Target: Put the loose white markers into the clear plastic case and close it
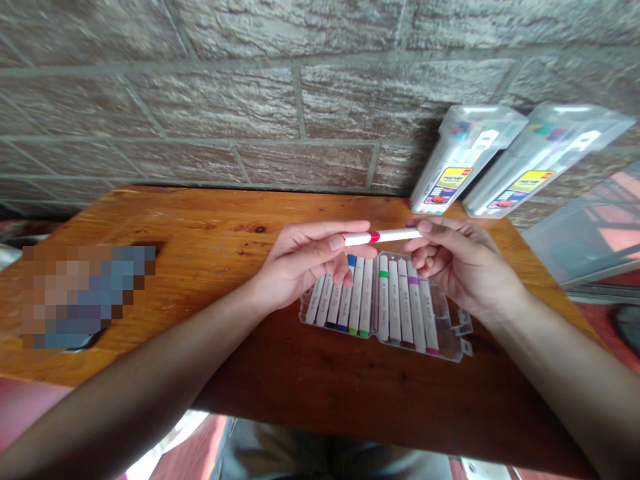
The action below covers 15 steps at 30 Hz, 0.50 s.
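A white marker (397, 235) with a red band is held level above the table, between my two hands. My left hand (313, 253) pinches its left end between thumb and fingers. At the other end, the thumb and fingertips of my right hand (450, 257) close on the tip. Below them lies an opened clear plastic case (376, 333), its two halves spread flat. White markers (395, 300) with green, blue, purple and dark ends lie side by side in both halves. My left fingers hide the tops of several markers in the left half.
Two clear marker boxes (455, 160) with yellow labels stand upright at the back right, against the stone wall (240, 107). A blurred-out flat object (90, 293) lies on the wooden table (210, 227) at the left. The table's front edge is near my lap.
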Motion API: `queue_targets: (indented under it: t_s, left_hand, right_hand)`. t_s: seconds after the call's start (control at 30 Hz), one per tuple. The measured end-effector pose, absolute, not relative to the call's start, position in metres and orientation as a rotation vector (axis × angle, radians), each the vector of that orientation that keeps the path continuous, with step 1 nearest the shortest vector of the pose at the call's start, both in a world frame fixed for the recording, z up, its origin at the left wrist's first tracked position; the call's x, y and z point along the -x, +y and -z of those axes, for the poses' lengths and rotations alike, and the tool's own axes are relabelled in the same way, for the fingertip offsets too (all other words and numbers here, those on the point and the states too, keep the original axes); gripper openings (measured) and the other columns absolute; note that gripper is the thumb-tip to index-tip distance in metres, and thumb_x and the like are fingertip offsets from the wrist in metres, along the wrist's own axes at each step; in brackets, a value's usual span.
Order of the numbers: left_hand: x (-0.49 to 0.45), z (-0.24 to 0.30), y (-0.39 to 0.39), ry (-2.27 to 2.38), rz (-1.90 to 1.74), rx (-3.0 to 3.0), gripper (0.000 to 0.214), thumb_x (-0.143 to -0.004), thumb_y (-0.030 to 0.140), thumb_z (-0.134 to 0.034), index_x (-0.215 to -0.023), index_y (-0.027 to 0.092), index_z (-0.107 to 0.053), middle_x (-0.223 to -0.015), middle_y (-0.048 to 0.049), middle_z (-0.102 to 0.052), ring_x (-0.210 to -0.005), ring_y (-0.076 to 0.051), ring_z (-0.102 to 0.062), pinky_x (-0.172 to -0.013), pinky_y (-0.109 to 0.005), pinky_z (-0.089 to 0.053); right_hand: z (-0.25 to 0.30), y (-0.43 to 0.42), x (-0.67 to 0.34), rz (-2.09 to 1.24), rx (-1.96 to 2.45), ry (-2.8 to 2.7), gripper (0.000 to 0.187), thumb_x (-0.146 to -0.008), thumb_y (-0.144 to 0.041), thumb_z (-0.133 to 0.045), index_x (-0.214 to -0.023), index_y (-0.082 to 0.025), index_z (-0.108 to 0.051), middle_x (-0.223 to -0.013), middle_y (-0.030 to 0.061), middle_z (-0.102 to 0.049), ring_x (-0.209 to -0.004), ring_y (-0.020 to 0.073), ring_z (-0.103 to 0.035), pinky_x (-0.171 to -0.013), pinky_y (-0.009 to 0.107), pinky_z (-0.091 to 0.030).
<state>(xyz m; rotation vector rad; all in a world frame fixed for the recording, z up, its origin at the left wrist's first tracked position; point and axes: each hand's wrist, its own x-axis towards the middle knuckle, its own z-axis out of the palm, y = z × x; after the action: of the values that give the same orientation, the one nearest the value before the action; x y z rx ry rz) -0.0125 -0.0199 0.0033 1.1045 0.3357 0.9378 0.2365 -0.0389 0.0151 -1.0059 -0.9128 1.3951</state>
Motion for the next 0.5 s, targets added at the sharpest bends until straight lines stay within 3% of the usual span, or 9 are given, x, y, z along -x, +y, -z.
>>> queue_targets:
  t_s: [0.3, 0.5]
  left_hand:
    - [0.0101, -0.0018, -0.0207, 0.406, -0.998, -1.118, 0.026, -0.094, 0.029, -0.078, -0.118, 0.022, -0.084, -0.104, -0.0113, -0.085, -0.06, -0.01, -0.068, -0.065, -0.026, -0.06]
    - [0.0074, -0.0032, -0.0206, 0.499, -1.036, -1.11, 0.027, -0.087, 0.032, -0.084, -0.111, 0.02, -0.085, -0.097, -0.0119, -0.086, -0.054, -0.009, -0.062, -0.062, -0.027, -0.06]
  right_hand:
    - [-0.0151, -0.0392, -0.2356, -1.356, 1.013, -0.926, 0.021, -0.072, -0.027, -0.094, -0.086, -0.017, -0.083, -0.067, 0.0015, -0.08, -0.045, 0.0101, -0.068, -0.04, 0.016, -0.056]
    - [-0.0145, -0.0403, -0.2357, -1.313, 1.046, -0.962, 0.001, -0.083, -0.024, -0.084, -0.082, -0.023, -0.083, -0.07, 0.0003, -0.08, -0.047, 0.0103, -0.067, -0.042, 0.018, -0.055]
